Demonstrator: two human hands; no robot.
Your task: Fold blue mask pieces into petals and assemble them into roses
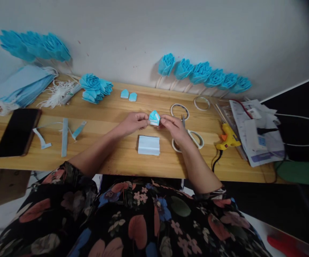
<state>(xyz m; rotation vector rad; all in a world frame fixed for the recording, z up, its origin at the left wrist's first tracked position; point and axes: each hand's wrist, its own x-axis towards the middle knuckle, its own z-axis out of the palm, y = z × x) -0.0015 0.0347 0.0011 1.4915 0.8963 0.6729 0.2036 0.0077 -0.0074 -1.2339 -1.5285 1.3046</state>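
My left hand (134, 122) and my right hand (173, 126) meet over the middle of the wooden table (111, 157). Between their pinched fingertips they hold a small folded blue piece (154, 117), shaped like a pointed petal. Just below it on the table lies a stack of pale blue rectangular pieces (149, 145). White-handled scissors (194, 137) lie under and beside my right wrist. Two more small folded blue pieces (129, 95) rest farther back.
Blue fabric roses on sticks (202, 71) lean against the wall, more at back left (34, 46) and on the table (94, 87). Face masks (17, 87), cut strips (63, 132), a black phone (17, 130), tape rolls (179, 110), a yellow glue gun (227, 137) and papers (256, 132) lie around.
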